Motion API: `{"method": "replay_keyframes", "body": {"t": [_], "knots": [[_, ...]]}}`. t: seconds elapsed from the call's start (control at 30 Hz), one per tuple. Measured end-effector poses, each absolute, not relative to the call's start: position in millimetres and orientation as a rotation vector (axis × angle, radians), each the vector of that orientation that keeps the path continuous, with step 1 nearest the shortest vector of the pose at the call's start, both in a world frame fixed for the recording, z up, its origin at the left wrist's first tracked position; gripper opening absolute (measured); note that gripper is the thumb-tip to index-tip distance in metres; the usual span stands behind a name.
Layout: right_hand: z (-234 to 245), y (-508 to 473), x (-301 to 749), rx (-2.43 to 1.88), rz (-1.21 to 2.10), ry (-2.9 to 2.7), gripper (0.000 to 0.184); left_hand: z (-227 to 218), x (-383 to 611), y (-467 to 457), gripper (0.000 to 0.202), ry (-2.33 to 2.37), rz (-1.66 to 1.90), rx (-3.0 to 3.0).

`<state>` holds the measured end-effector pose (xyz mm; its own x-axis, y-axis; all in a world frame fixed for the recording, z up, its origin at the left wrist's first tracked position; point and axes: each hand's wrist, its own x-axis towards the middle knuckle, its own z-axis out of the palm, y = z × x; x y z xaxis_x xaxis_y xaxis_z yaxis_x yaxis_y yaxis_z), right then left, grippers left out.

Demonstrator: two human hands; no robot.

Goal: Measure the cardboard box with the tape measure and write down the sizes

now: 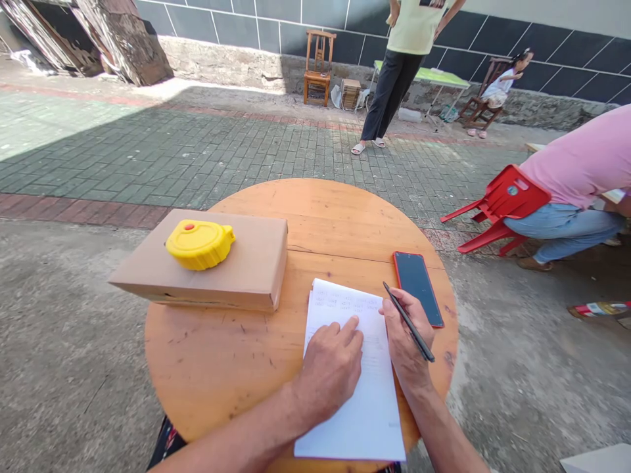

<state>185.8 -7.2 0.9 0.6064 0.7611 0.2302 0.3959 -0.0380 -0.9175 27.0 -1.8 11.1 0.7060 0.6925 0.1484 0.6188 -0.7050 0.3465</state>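
A white stack of paper (362, 414) lies on the round wooden table (211, 368), with rows of small handwriting near its top. My left hand (334, 364) rests on the paper, index finger stretched out and the other fingers slightly bent, holding nothing. At the paper's right edge my right hand (408, 335) grips a black pen (410, 323), whose upper end points away from me. Just beyond that hand a phone (418, 286) in a red case lies face up, its screen dark.
On the table's left, a brown cardboard box (246, 266) carries a yellow tape measure (200, 244) with a red button. A person in pink (586, 157) sits on a red chair (515, 192) at right. Beyond, someone stands near a green folding table (441, 77) and a wooden chair (318, 69).
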Motion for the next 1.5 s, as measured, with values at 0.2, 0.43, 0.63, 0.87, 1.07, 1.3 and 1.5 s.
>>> {"method": "replay_keyframes", "body": {"t": [0.2,0.43,0.63,0.87,1.07,1.3,1.5], "knots": [[-10,-4,191,-1.666,0.291,-1.132,0.026,10,27,-2,0.015,1.027,0.391,2.645],[-10,-5,195,-1.692,-0.133,-1.694,0.037,12,27,-1,0.015,1.027,0.404,2.647],[-8,-3,188,-1.765,-0.323,-1.896,0.035,12,28,0,0.015,1.034,0.433,2.626],[-13,-1,192,-1.721,-0.252,-1.850,0.042,11,28,-1,0.016,1.029,0.440,2.624],[-12,-1,197,-1.725,-0.092,-1.558,0.039,12,27,-2,0.015,1.029,0.416,2.635],[-5,1,194,-1.670,0.025,-1.408,0.033,10,27,-1,0.017,1.041,0.420,2.650],[-5,2,194,-1.624,0.048,-1.408,0.034,12,27,-1,0.015,1.043,0.434,2.664]]}}
